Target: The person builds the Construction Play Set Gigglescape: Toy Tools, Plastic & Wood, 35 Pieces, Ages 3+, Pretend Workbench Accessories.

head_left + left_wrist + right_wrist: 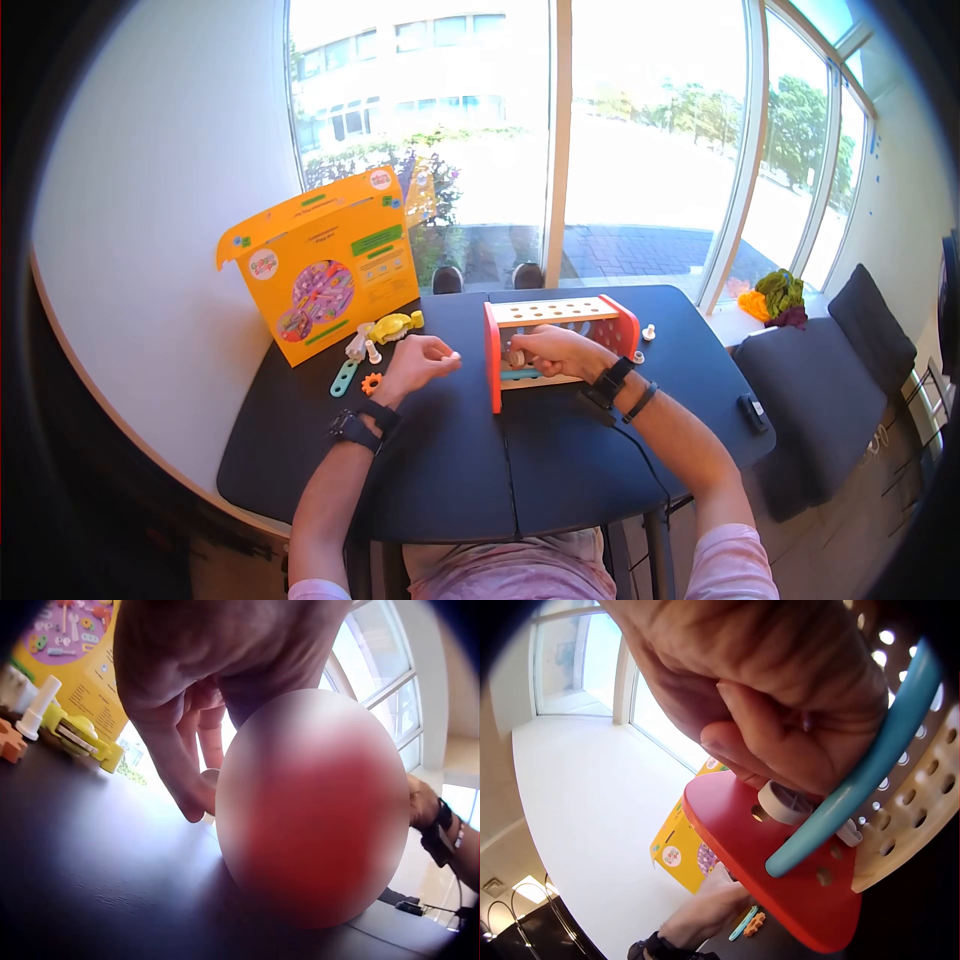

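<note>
One toy workbench of cream perforated boards between two red end panels (555, 316) stands right of centre on the smooth black desk (440, 480), crossed by one teal rod (847, 787). Inside it, the right hand (555, 350) curls its fingers on a white round plastic piece (784, 804) beside the left panel; the left hand (418, 365) pinches one small pale piece (455, 358) above the desk. Two small white pieces (650, 331) lie right of the workbench. To the left are one orange gear (372, 383), one teal perforated strip (344, 378), one upright white bolt (374, 351) and one yellow toy tool (392, 327), near one upright yellow cardboard box (330, 275). One small black device (752, 412) sits at the desk's right edge. Around it: a white wall (150, 200), tall bright windows, one dark grey cushioned chair (820, 400), and a green, orange and purple heap (780, 297).
</note>
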`<act>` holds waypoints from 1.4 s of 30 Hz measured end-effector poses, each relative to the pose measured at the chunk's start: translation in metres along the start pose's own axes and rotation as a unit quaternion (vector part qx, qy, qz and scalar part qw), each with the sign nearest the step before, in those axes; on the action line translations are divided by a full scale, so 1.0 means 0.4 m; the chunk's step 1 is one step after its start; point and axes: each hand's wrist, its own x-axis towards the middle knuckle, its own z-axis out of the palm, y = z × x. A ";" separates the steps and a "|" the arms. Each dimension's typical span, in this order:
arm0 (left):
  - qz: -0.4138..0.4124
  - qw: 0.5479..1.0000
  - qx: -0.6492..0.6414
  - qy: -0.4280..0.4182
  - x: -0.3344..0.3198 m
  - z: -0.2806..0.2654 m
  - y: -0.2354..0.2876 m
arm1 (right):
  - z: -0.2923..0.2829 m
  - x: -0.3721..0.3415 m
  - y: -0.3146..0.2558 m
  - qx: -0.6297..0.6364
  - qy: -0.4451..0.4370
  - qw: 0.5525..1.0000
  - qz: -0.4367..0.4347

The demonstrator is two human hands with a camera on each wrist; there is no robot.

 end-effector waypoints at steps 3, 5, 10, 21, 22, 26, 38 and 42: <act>-0.018 1.000 0.024 0.000 0.013 0.031 0.005 | 0.002 -0.003 -0.004 0.008 -0.004 1.000 -0.001; -0.045 0.998 0.040 -0.005 0.023 0.056 0.006 | 0.007 -0.014 -0.010 0.014 -0.002 1.000 -0.003; -0.068 0.995 0.066 0.007 0.058 0.115 -0.015 | -0.006 0.006 0.005 0.021 -0.011 1.000 -0.004; 0.025 0.987 0.149 0.047 0.057 0.136 0.028 | 0.003 -0.012 -0.002 0.000 0.002 1.000 -0.023; 0.026 0.985 0.163 0.048 0.055 0.138 0.033 | 0.004 -0.013 -0.001 -0.001 0.000 1.000 -0.027; 0.045 0.983 0.164 0.074 0.062 0.154 0.028 | 0.002 0.002 0.013 -0.007 0.012 0.999 -0.029; 0.005 0.995 -0.095 0.003 0.107 0.157 -0.109 | 0.006 -0.002 0.014 -0.039 0.017 0.998 -0.039; 0.004 0.989 -0.147 -0.011 0.115 0.160 -0.136 | 0.010 -0.017 0.001 -0.042 0.022 0.998 -0.036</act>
